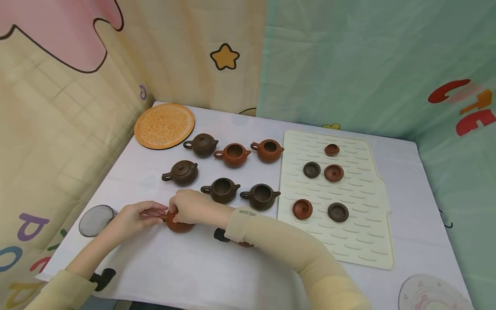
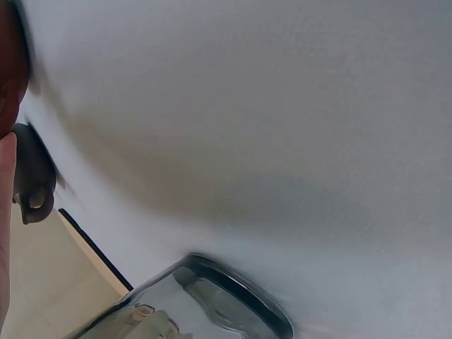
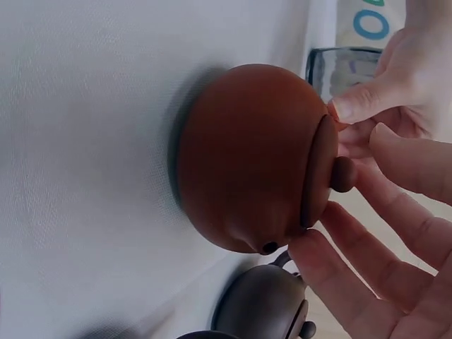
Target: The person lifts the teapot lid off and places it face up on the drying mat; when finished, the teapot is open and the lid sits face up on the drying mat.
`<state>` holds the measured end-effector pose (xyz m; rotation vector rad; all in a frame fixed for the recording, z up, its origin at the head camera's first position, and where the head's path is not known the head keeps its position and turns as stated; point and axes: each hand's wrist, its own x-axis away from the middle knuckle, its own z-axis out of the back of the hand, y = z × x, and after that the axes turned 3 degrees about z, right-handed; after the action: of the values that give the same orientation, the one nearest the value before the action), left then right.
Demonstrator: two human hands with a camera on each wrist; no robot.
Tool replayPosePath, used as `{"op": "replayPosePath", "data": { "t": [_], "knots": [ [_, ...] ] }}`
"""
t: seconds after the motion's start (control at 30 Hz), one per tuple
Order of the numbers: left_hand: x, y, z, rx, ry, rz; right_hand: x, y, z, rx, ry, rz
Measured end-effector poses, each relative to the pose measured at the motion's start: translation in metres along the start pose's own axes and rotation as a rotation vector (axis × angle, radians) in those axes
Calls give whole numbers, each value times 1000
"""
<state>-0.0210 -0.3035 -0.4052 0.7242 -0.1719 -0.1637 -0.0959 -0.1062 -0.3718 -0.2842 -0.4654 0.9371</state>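
Note:
A reddish-brown clay teapot (image 1: 181, 226) stands on the white table with its lid (image 3: 321, 173) seated on top. My left hand (image 1: 133, 220) pinches the teapot at its handle side, thumb and fingers together there. Over the lid is my right hand (image 1: 193, 209), its fingers spread around the knob (image 3: 344, 174) and a fingertip right at the lid's edge near the spout. In the left wrist view only a sliver of the teapot (image 2: 10, 67) shows, at the left edge. Another reddish-brown piece (image 1: 245, 244) is mostly hidden beneath my right forearm.
Two lidded dark teapots (image 1: 184, 173) and several lidless ones (image 1: 234, 155) stand behind my hands. On the right, a cream mat (image 1: 360, 241) carries several loose lids (image 1: 302, 209). A clear glass (image 1: 95, 221) is at left; an orange round mat (image 1: 164, 125) lies far left.

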Motion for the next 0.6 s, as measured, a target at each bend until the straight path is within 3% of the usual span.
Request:
{"op": "replayPosePath", "data": {
  "t": [0.2, 0.47, 0.6],
  "knots": [
    [-3, 0, 1, -6, -8, 42, -3, 3, -1, 0, 38, 24],
    [-4, -3, 1, -12, -8, 40, -5, 1, 0, 115, 40, 73],
    [-4, -3, 0, -2, -8, 34, -5, 3, 1, 79, 42, 62]
  ]
}}
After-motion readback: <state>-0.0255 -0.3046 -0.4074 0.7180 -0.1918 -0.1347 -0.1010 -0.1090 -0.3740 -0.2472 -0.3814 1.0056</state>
